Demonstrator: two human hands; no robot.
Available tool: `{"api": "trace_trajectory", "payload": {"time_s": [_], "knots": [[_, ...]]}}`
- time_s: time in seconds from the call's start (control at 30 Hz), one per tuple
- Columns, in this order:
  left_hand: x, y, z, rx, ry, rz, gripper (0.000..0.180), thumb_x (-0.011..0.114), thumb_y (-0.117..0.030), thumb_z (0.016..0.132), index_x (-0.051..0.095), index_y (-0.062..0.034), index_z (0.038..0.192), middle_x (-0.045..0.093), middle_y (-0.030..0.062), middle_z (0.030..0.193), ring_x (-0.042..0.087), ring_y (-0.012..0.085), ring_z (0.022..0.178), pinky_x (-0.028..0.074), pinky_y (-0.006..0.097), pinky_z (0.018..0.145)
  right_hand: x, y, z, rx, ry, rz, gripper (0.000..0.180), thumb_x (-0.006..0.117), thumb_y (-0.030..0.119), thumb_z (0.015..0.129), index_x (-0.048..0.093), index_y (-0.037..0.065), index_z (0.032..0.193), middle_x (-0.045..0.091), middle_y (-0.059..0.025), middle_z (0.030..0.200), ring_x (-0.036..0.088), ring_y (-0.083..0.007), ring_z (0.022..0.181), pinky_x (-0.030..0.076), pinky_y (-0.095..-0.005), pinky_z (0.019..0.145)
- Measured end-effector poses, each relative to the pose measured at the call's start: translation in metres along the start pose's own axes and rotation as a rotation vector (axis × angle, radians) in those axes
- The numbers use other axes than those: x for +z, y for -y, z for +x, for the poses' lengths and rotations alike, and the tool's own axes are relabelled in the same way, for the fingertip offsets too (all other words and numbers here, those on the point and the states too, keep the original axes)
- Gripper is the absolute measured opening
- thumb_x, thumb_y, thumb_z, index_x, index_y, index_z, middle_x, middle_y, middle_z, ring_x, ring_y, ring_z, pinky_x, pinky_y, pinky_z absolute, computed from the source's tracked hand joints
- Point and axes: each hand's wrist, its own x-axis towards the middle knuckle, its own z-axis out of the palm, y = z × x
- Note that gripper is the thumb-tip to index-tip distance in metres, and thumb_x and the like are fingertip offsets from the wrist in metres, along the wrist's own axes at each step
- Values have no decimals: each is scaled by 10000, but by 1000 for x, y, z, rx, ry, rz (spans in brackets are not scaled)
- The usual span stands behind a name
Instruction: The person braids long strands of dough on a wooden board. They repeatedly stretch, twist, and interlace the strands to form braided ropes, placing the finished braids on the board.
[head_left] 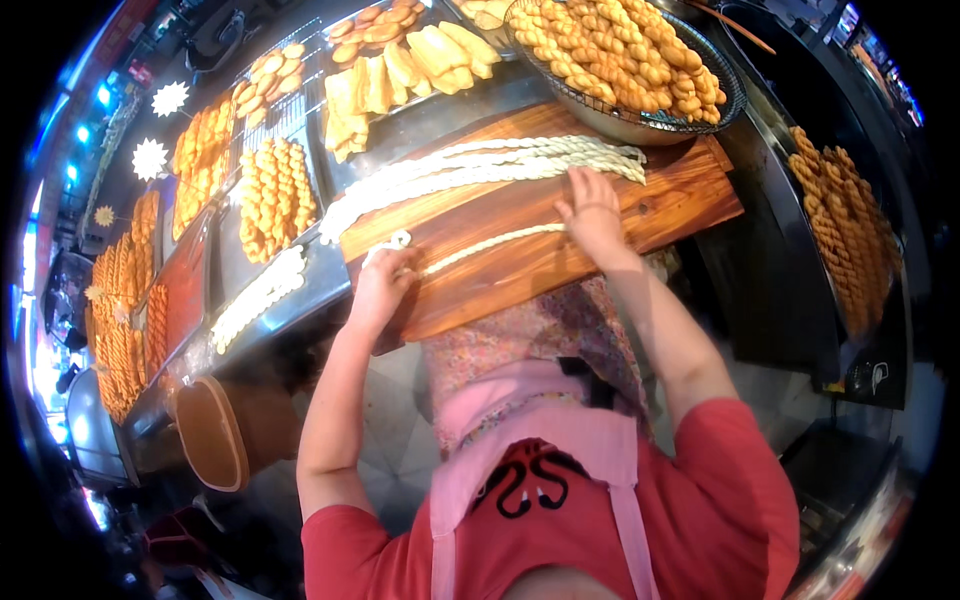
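While a person in a red shirt [735,490] and pink apron [545,440] is standing at the near edge of a wooden board [640,225], a thin dough rope [495,247] is lying across it between both hands, closer to the near edge than the far one. The left hand [386,278] is resting by the board's left edge, fingers curling over the rope's end, with a pale loop [401,239] showing just beyond them; I cannot tell how tightly they are gripping. The right hand [597,212] is lying flat at the rope's other end, fingers extending, thumb apart. Pale twists [480,165] are stretching along the far edge, overhanging the left edge. Beyond the far edge, toward its right corner, a wire basket [737,95] is holding golden twists [620,55].
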Motion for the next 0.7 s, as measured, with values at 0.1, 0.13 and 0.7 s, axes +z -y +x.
{"api": "trace_trajectory", "payload": {"time_s": [0.1,0.13,0.7], "knots": [[-8,17,-17,-23,-7,-13,304,678,-63,758,656,-59,1061,604,170,973,591,340,921,481,385,803,-28,9,-56,-202,218,58,547,507,241,918,339,48,1401,398,-149,1392,328,-290,1328,218,-446,1111],[-8,22,-26,-80,16,-36,294,685,-79,765,660,-58,1058,605,170,967,596,330,913,483,381,797,-43,11,-72,-255,255,77,508,516,245,914,383,48,1363,441,-154,1343,373,-282,1291,253,-444,1089],[-6,14,25,335,-241,632,74,608,-173,822,645,-109,831,613,77,796,602,253,736,497,383,627,-92,-165,44,338,254,102,247,660,269,842,672,30,902,655,-163,856,629,-294,773,474,-365,716]]}}
